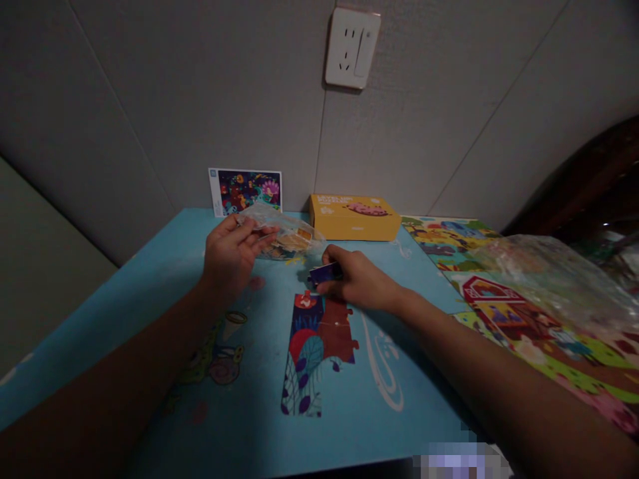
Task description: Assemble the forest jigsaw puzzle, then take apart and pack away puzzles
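Left hand: the left hand (232,256) pinches the upper left end of a clear bag (299,247), its fingers partly spread.
Clear bag: tilted, with loose pieces showing through the film, toward the far edge of the counter (359,426); whether its underside rests there cannot be told.
Right hand: the right hand (357,276) is closed narrowly on a dark purple piece (324,273); whether one piece or a small stack is hidden by the fingers.
Joined section: the joined puzzle section (309,332) lies flat between the middle and the near edge, just below the right hand, its right side toothed with open tabs.
Far edge: a picture card (249,189) leans on the wall toward the far left corner; a yellow box (355,219) sits right of it.
Right edge: a farm-scene sheet (504,313), partly under crumpled plastic (559,273).
Hazard, bag: pieces could spill if the mouth tips downward.
Hazard, section: a low sweep of the right hand could part its seams.
Hazard, light: dimness could cause dark pieces to be misread.
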The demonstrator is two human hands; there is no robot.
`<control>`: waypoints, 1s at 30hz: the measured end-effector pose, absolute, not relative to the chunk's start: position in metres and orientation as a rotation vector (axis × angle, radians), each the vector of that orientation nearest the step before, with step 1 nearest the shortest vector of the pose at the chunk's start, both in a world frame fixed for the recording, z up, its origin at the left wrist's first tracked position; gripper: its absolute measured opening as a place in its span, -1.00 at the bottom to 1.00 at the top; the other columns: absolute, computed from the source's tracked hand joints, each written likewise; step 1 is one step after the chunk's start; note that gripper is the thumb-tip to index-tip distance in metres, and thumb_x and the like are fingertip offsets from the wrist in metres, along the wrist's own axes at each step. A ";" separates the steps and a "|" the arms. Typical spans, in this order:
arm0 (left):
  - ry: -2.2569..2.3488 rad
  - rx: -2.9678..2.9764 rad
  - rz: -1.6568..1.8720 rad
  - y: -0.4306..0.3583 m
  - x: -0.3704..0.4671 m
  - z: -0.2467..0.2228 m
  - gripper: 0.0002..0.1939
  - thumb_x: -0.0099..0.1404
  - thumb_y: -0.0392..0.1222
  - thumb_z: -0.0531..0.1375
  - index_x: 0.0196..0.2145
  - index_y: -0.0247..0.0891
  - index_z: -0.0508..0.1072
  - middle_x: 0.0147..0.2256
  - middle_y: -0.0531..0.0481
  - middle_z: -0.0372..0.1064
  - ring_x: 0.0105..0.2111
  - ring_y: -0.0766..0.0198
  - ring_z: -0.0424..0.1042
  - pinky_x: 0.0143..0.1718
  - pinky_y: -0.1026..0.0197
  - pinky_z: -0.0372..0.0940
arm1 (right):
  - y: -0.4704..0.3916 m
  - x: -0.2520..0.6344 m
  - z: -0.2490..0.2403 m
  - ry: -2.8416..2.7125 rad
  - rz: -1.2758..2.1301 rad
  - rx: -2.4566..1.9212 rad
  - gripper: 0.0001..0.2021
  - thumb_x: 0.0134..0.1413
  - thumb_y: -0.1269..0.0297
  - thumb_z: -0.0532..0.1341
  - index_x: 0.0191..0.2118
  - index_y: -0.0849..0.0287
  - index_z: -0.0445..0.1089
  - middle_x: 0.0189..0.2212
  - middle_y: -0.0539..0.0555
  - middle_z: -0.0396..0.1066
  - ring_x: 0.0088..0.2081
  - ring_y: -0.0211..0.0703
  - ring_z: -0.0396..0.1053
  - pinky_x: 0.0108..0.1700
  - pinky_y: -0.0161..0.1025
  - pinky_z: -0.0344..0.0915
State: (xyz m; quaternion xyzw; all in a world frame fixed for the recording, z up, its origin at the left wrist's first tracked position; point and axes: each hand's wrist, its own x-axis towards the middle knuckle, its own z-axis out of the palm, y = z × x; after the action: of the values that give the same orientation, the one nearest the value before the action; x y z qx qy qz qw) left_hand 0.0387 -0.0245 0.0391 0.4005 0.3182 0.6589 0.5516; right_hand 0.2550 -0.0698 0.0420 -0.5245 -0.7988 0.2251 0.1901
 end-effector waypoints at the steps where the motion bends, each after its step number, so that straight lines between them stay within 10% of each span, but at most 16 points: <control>1: 0.755 0.941 1.561 -0.024 0.039 0.039 -0.85 0.23 -0.32 0.14 -0.50 -0.26 0.29 -0.49 -0.01 0.37 -0.29 0.16 0.53 -0.10 0.03 0.42 | -0.070 0.258 0.045 -2.261 0.719 -1.456 -0.71 -0.06 0.31 0.34 -0.20 0.17 0.28 -0.44 -0.03 0.40 -0.42 -0.22 0.31 -0.42 -0.31 0.07; 5: 0.765 0.942 1.551 -0.024 0.038 0.038 -0.84 0.24 -0.29 0.15 -0.50 -0.26 0.29 -0.49 -0.03 0.38 -0.30 0.16 0.53 -0.14 0.04 0.44 | -0.075 0.267 0.058 -2.540 1.006 -1.479 -0.53 -0.11 0.29 0.39 -0.03 0.17 0.31 -0.39 -0.01 0.46 -0.39 -0.20 0.37 -0.37 -0.31 0.16; 13: 0.797 0.955 1.517 -0.024 0.037 0.037 -0.85 0.24 -0.27 0.15 -0.48 -0.25 0.30 -0.47 -0.05 0.41 -0.30 0.16 0.52 -0.17 0.05 0.44 | -0.083 0.263 0.062 -2.760 0.474 -1.652 -0.59 -0.12 0.02 0.38 -0.23 0.23 0.40 -0.27 0.18 0.40 -0.35 -0.11 0.33 -0.39 -0.26 0.13; 30: 0.774 0.960 1.535 -0.025 0.039 0.038 -0.86 0.22 -0.30 0.15 -0.50 -0.27 0.32 -0.49 -0.03 0.36 -0.33 0.18 0.49 -0.27 0.12 0.44 | -0.079 0.250 0.047 -2.426 0.726 -1.392 -0.68 -0.01 0.28 0.31 -0.10 0.21 0.34 -0.46 -0.02 0.39 -0.45 -0.25 0.27 -0.42 -0.30 0.08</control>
State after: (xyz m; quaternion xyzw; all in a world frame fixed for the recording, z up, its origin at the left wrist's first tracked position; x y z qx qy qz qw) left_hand 0.0387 -0.0247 0.0383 0.4060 0.3274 0.6494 0.5534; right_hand 0.2500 -0.0793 0.0469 -0.4780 -0.8328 0.2493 0.1256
